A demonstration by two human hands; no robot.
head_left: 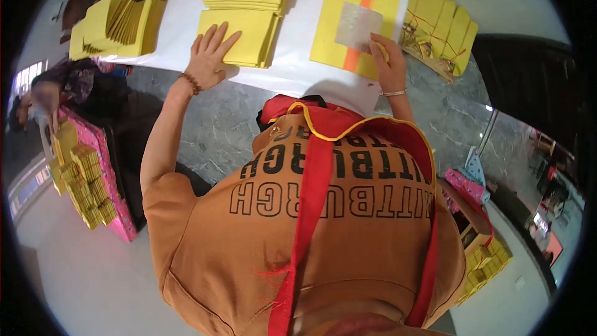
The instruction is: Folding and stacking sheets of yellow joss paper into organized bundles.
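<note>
My left hand (pixel 210 57) lies open, fingers spread, on the near left corner of a stack of folded yellow paper (pixel 249 36). To the right, a yellow paper sheet (pixel 326 43) lies flat on the white-covered table (pixel 292 56). An orange strip (pixel 352 59) runs down its middle, partly covered by a thin silvery-grey paper square (pixel 357 25). At the right edge of this square are the bent thumb and fingers of my right hand (pixel 390 63), which appear closed on it. How firm the grip is cannot be seen.
More folded yellow stacks (pixel 137 18) stand at the table's left. Yellow bundles with red strings (pixel 438 22) lie at its right edge. Yellow packets rest on a pink cloth (pixel 112 180) at left, near another person (pixel 46 96). More yellow packets (pixel 488 267) sit at lower right.
</note>
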